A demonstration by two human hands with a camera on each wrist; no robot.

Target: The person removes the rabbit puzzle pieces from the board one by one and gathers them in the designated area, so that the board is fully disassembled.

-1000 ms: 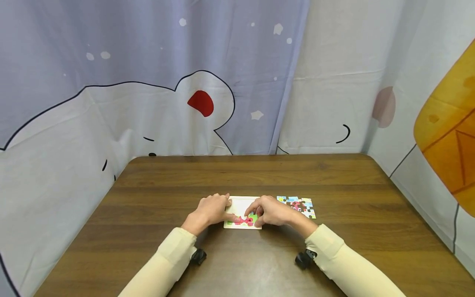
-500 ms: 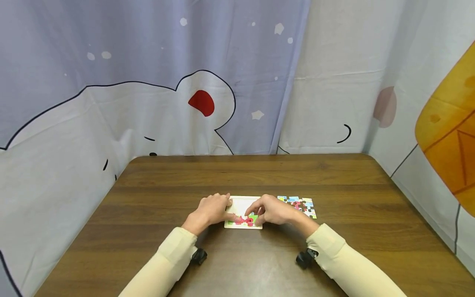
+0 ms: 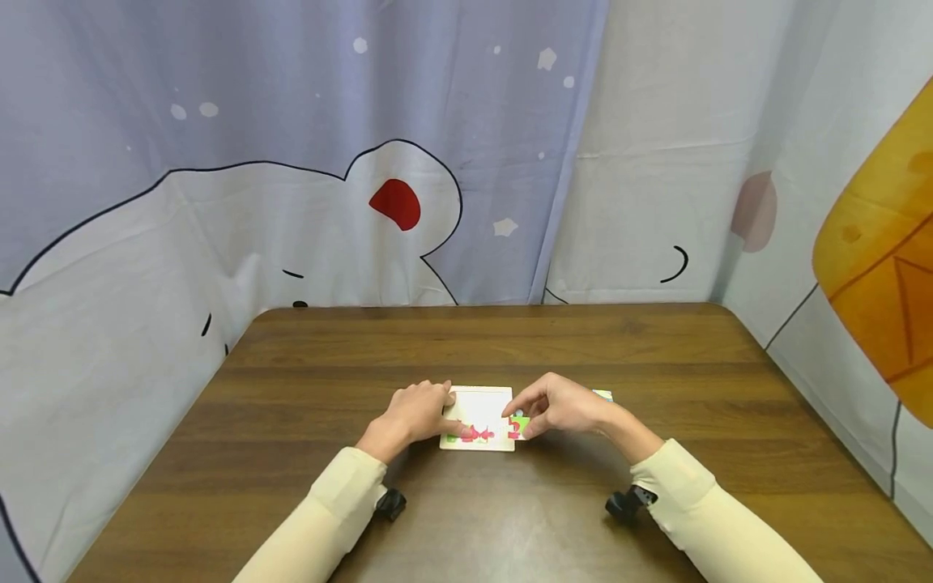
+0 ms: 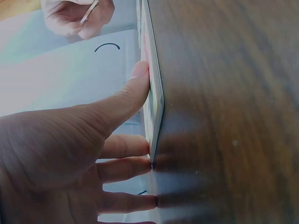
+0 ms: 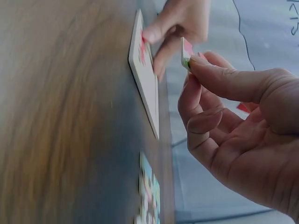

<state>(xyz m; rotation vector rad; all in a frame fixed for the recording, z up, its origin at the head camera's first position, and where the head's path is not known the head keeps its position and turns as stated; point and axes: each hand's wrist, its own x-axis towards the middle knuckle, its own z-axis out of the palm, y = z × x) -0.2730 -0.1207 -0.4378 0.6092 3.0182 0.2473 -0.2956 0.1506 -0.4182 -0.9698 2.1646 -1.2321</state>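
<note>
The piece [image 3: 519,426] is pinched in the right hand [image 3: 572,406], raised at the board [image 3: 483,400]'s right edge; the board is pressed by the left hand [image 3: 417,411], fingers uncurled. Probably light and stiff, the piece is best held by its edges.

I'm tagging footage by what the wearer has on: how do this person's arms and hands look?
Both arms wear long, plain cream sleeves with broad cuffs. A small, blocky black device sits at the left wrist, another black unit at the right. The left hand and right hand are ungloved.
</note>
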